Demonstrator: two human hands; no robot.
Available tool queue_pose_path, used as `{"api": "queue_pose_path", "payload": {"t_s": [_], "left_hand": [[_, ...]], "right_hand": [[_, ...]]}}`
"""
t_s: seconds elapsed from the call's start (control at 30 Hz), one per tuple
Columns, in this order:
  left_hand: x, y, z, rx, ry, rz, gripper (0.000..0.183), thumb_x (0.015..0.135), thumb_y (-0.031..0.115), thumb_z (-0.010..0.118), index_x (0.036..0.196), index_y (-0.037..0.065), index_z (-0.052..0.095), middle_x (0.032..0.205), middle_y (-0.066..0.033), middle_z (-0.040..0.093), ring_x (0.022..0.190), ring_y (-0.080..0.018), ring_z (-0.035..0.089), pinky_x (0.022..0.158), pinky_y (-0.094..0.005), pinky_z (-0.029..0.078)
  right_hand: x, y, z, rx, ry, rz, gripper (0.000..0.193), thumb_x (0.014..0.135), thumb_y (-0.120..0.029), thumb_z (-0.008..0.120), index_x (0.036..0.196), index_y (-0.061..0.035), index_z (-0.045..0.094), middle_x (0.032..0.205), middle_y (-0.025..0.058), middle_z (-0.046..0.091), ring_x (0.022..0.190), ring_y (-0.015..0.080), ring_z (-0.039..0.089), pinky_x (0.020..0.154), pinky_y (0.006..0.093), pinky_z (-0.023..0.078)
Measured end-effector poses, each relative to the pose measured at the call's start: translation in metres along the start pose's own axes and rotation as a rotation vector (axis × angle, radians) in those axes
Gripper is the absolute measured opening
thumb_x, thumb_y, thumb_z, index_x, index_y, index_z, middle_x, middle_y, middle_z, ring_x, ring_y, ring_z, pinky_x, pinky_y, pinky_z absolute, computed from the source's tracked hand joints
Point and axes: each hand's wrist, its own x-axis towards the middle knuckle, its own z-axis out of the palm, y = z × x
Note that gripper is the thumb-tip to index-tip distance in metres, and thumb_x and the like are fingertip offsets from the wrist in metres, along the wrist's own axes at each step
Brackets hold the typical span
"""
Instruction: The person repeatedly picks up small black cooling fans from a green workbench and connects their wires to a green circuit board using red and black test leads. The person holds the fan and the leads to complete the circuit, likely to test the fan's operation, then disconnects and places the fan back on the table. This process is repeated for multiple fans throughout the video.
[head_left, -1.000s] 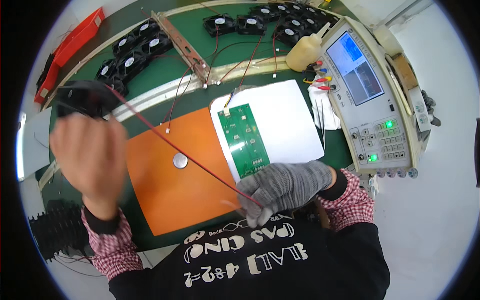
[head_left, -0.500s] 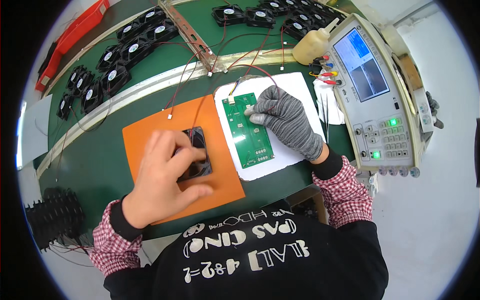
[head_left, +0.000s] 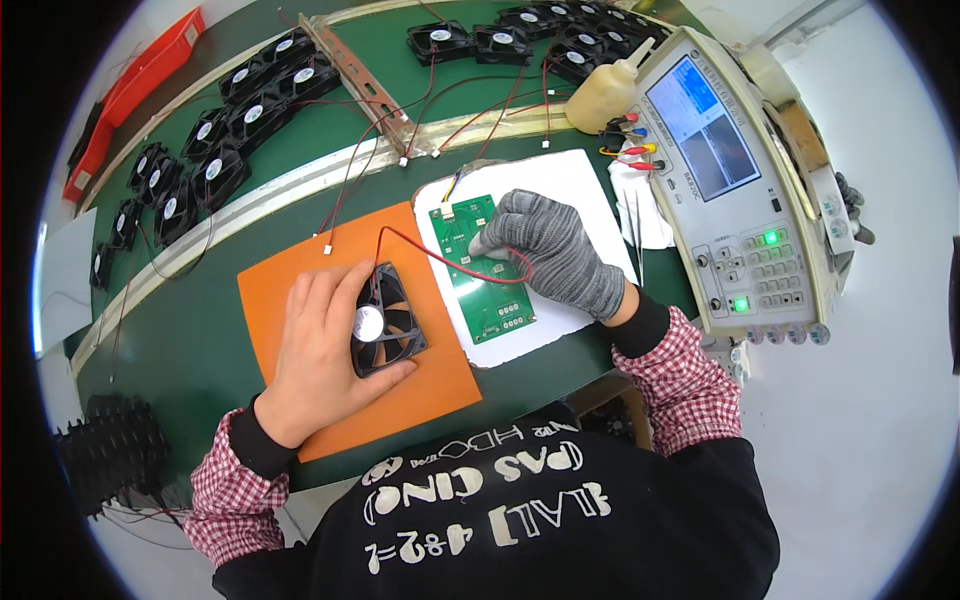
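Observation:
My bare left hand grips a black cooling fan by its frame, fingers along the far left side and thumb at the near edge. The fan lies on an orange mat. A red lead rises from the fan and loops over the green circuit board to my right hand. In its grey striped glove, my right hand is closed at the middle of the board, pinching the lead's end; the fingers hide the tip. The board lies on a white sheet, with a white plug at its far left corner.
On the right stands a bench meter with a lit screen, beside a yellowish squeeze bottle, clip leads and tweezers. Several fans fill the far bench behind a metal rail. A red bin is far left.
My left hand has settled onto the fan, which now shows its hub label. The red lead now loops low across the board, and my right hand has moved slightly down the board.

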Motion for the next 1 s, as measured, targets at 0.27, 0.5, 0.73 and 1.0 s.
{"api": "queue_pose_path", "payload": {"t_s": [0.27,0.5,0.73,1.0], "left_hand": [[-0.036,0.04,-0.056,0.555,0.465,0.573,0.063,0.082,0.039,0.075,0.122,-0.002,0.051,0.114,-0.0188,0.06,0.101,-0.0331,0.06,0.08,-0.0429,0.051],[-0.053,0.032,-0.064,0.555,0.785,0.426,0.035,0.091,0.024,0.059,0.109,-0.004,0.05,0.087,-0.0184,0.062,0.073,-0.0324,0.063,0.068,-0.0422,0.054],[-0.01,0.017,-0.08,-2.056,-0.594,-0.051,0.028,0.099,0.018,0.049,0.109,-0.007,0.043,0.078,-0.0273,0.058,0.066,-0.0419,0.062,0.055,-0.0532,0.057],[-0.015,0.042,-0.096,-1.844,-0.433,-0.106,0.03,0.099,0.016,0.051,0.118,-0.007,0.047,0.084,-0.0319,0.06,0.075,-0.0458,0.065,0.062,-0.0503,0.057]], "right_hand": [[-0.002,0.006,0.0,0.024,0.024,-0.06,0.013,0.071,-0.01,0.071,0.085,-0.0127,0.07,0.081,0.006,0.06,0.081,0.027,0.06,0.071,0.0372,0.05],[-0.003,0.002,0.002,-0.007,-0.013,-0.001,0.02,0.07,0.002,0.069,0.085,-0.0116,0.072,0.082,0.0061,0.062,0.082,0.0262,0.061,0.074,0.0369,0.051],[-0.004,0.007,0.003,0.068,0.025,0.034,0.017,0.073,-0.006,0.075,0.09,-0.0114,0.074,0.081,0.0056,0.064,0.081,0.0251,0.063,0.075,0.0355,0.052],[-0.003,0.003,0.004,0.105,0.02,0.115,0.014,0.076,-0.009,0.075,0.09,-0.0094,0.073,0.084,0.0075,0.062,0.082,0.0257,0.063,0.076,0.0357,0.051]]}}
